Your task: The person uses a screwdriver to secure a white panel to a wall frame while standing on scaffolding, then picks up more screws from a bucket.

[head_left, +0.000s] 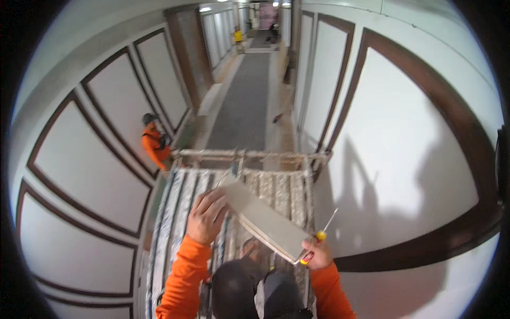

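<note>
A flat, pale rectangular board [265,217] slants across in front of me, its far end up to the left. At that far end my left hand [206,215] grips its edge with the fingers curled over. My right hand [317,252] grasps the near right corner and also holds a screwdriver [321,235] with a yellow and red handle. The screwdriver's thin metal shaft points up and away, toward the right wall. Both of my forearms wear orange sleeves. Beneath the board lies the slatted, paint-splattered platform [183,212] that I am on.
A splattered rail [255,153] crosses the platform's far end. At the left, below, another person [155,141] in orange stands near the wall. White panels with dark brown trim [451,101] line both sides. Along the corridor runs a grey floor strip [241,95]; a person in yellow [238,36] is far off.
</note>
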